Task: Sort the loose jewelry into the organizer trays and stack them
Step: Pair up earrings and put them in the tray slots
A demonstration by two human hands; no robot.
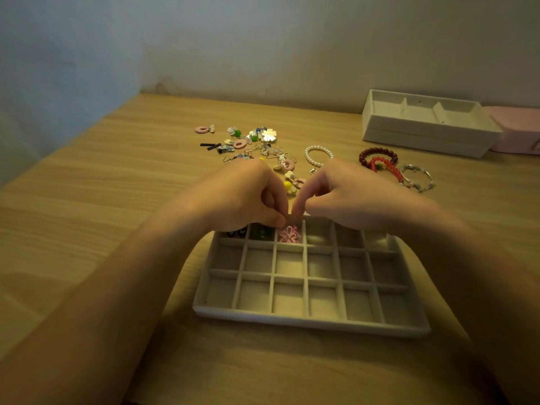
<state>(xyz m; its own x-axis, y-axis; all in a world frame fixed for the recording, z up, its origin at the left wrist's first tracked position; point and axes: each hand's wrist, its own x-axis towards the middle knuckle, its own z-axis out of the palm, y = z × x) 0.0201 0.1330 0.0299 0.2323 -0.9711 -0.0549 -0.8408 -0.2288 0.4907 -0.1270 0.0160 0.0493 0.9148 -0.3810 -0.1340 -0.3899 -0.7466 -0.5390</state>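
The compartmented tray (309,321) sits square in front of the person on the worktop (117,185), close enough that both forearms can reach over it, which probably explains why filling starts in the far row and runs from the left. In that row the first cell holds a dark pair (236,231), the second some dark greenish pieces (261,232), and the third the pink flower earrings (289,234); the cells further right and the two nearer rows look unfilled. The left hand (242,197) and right hand (359,197) meet over the far rim at 12 o'clock of the tray. The left hand's fingers (277,220) are curled with the thumb drawn against them, and the right hand points its forefinger down with the others tucked. Whether either pinches anything I cannot tell. The pink flower earrings lie directly beneath those tips, at 6 o'clock from them, inside the cell and seemingly just clear of them, so this looks like settling the pair in place. The loose jewelry (257,141) waits beyond the hands at 12 o'clock, near enough for short reaches. A pearl bracelet (318,155) lies at 1 o'clock. Red bead bracelets (378,154) and a silver bangle (416,178) lie at 2 o'clock, near the stacked spare trays (423,133), whose wider cells would suit them.
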